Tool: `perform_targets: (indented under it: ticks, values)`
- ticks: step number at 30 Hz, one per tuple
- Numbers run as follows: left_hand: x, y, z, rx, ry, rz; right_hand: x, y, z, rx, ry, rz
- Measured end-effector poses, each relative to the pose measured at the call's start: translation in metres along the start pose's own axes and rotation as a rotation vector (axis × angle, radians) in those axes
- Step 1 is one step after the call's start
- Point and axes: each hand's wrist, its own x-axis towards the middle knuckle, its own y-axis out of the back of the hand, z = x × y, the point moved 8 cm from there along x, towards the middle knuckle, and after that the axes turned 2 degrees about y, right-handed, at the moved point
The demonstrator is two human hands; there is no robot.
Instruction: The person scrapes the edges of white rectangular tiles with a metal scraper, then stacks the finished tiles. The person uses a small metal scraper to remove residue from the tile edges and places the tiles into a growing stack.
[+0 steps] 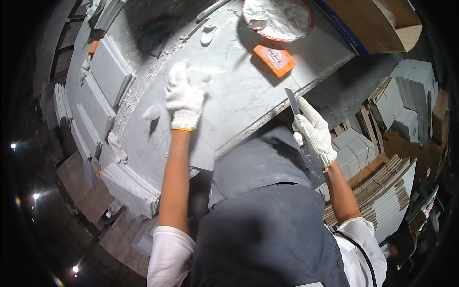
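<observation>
A pale grey-veined stone slab (234, 103) lies in front of me. My left hand (186, 93), in a white knit glove, rests on it with fingers apart and nothing in its grip. My right hand (314, 128), gloved the same way, is closed round a flat metal scraper blade (291, 100) just off the slab's right edge, the blade pointing up and away. Farther back on the slab sits an orange rectangular hand pad (275, 58). Behind it stands a red-rimmed bowl (311, 19) of white powder or paste, with a small metal blade (256, 24) at its left rim.
A white lump (152, 112) and a white glove-like piece (208, 35) lie on the slab. Stone tiles (111, 71) stand stacked at left. An open cardboard box (377, 24) is at far right, with white boxes (354, 146) and bundled panels (382, 196) nearer.
</observation>
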Motion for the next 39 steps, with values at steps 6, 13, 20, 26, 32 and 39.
perform_targets:
  ticks: [6, 13, 20, 26, 32, 39]
  values:
    - [-0.012, -0.035, -0.01, 0.262, -0.164, 0.05, 0.008, -0.033, 0.004, -0.159, 0.018, -0.125]
    - [-0.033, -0.041, -0.004, 0.377, -0.436, -0.067, 0.007, -0.041, 0.008, -0.189, 0.067, -0.1]
    - [-0.031, -0.02, -0.015, 0.303, -0.247, -0.077, 0.004, -0.05, -0.001, -0.207, 0.045, -0.094]
    - [-0.052, -0.059, -0.021, 0.72, -0.294, -0.462, 0.011, -0.059, -0.003, -0.088, 0.034, -0.123]
    - [-0.027, -0.033, 0.007, 0.67, -0.237, -0.241, 0.033, -0.064, -0.015, -0.161, 0.136, -0.123]
    - [-0.148, -0.035, 0.086, 0.16, -0.643, -0.243, 0.089, -0.132, -0.035, -0.625, 0.549, -0.128]
